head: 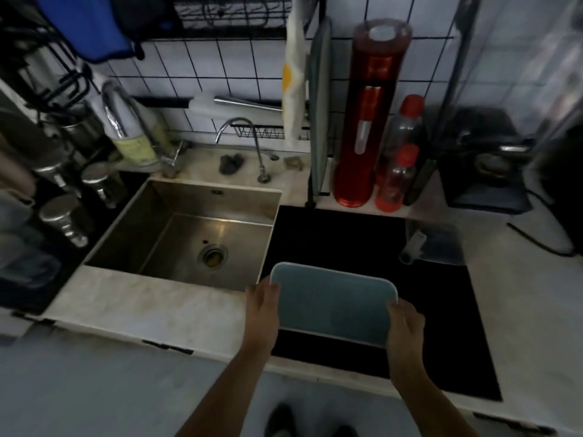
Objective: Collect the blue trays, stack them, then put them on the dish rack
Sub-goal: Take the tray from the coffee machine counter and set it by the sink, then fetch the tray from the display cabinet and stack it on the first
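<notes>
A blue tray with a pale rim is held flat over the black cooktop, just right of the sink. My left hand grips its left edge and my right hand grips its right near corner. Whether more than one tray is in the stack I cannot tell. A black wire dish rack hangs above the sink at the top of the view. Another grey-blue tray stands upright against the rack's post beside the tiled wall.
A steel sink lies left of the cooktop, with a tap behind it. A tall red canister and two red-capped bottles stand at the back. Jars fill the left side; a clear container sits at right.
</notes>
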`<action>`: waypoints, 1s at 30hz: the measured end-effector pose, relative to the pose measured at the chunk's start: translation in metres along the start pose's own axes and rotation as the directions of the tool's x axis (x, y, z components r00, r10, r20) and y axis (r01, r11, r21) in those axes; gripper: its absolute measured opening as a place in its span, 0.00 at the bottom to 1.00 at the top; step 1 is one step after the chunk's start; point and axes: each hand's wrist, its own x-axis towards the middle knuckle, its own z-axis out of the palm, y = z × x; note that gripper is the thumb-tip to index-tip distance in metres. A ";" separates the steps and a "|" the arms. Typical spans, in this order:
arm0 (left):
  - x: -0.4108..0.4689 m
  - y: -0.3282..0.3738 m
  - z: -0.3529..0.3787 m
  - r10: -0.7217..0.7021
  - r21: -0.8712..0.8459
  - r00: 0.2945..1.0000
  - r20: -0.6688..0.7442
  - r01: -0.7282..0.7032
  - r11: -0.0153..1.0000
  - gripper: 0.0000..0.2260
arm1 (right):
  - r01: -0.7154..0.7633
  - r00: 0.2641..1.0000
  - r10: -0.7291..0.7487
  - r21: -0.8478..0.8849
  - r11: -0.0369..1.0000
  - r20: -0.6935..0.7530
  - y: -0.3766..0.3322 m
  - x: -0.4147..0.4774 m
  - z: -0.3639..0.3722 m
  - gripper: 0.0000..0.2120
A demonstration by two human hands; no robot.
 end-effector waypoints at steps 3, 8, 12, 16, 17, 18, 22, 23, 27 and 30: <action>0.011 -0.015 -0.001 -0.020 0.018 1.000 0.000 0.020 1.000 0.02 | 0.024 0.999 -0.021 -0.073 0.997 0.044 0.010 0.008 0.009 0.20; 0.027 -0.035 -0.004 -0.050 0.101 0.997 0.055 0.044 0.994 0.04 | 0.032 0.994 -0.017 -0.144 0.989 0.107 0.023 0.018 0.022 0.21; 0.036 -0.048 -0.007 -0.041 0.163 0.996 0.080 0.028 0.986 0.09 | 0.041 0.988 -0.012 -0.186 0.982 0.152 0.026 0.025 0.028 0.20; 0.046 -0.059 -0.008 -0.023 0.300 0.995 0.099 -0.008 0.954 0.28 | 0.099 0.982 -0.053 -0.252 0.963 0.181 0.032 0.025 0.030 0.22; 0.047 -0.061 -0.008 -0.008 0.327 0.994 0.109 -0.028 0.945 0.29 | 0.104 0.981 -0.053 -0.281 0.954 0.184 0.034 0.025 0.030 0.23; 0.048 -0.063 -0.009 0.013 0.353 0.992 0.122 -0.056 0.934 0.29 | 0.103 0.981 -0.045 -0.309 0.946 0.187 0.035 0.025 0.030 0.24; 0.049 -0.067 -0.011 0.075 0.434 0.983 0.164 -0.141 0.890 0.32 | 0.098 0.983 -0.030 -0.378 0.920 0.181 0.038 0.026 0.031 0.27; 0.050 -0.067 -0.012 0.077 0.441 0.983 0.166 -0.144 0.886 0.32 | 0.104 0.983 -0.035 -0.395 0.913 0.179 0.038 0.025 0.033 0.28; 0.049 -0.060 -0.011 0.043 0.430 0.987 0.157 -0.107 0.896 0.30 | 0.096 0.987 -0.023 -0.467 0.879 0.160 0.039 0.022 0.037 0.31; 0.049 -0.052 -0.012 0.019 0.498 0.988 0.154 -0.095 0.862 0.32 | 0.100 0.985 -0.014 -0.508 0.856 0.171 0.038 0.022 0.037 0.31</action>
